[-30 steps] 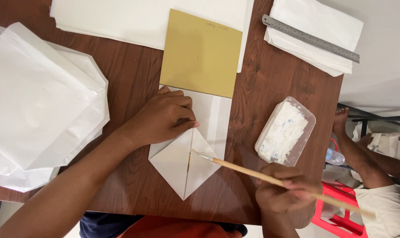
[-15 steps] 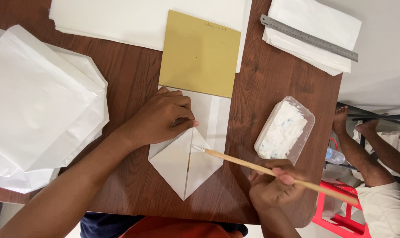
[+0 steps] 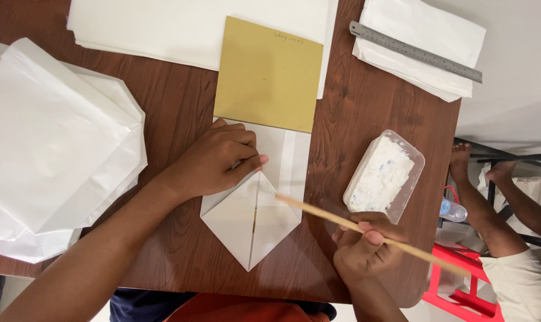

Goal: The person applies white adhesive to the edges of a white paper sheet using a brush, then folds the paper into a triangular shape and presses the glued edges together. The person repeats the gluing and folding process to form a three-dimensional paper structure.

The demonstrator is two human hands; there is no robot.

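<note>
On the dark brown wooden worktop [image 3: 181, 101], the left hand [image 3: 219, 158] presses flat, gripping nothing, on a white translucent paper folded to a point [image 3: 252, 217], lying just below centre. The right hand [image 3: 363, 247], at four o'clock, is clenched around a long thin wooden stick [image 3: 342, 219] whose tip touches the paper's centre seam. A clear plastic tub of white paste [image 3: 382, 176] stands at three o'clock, a mustard-yellow square card [image 3: 267, 74] at twelve.
</note>
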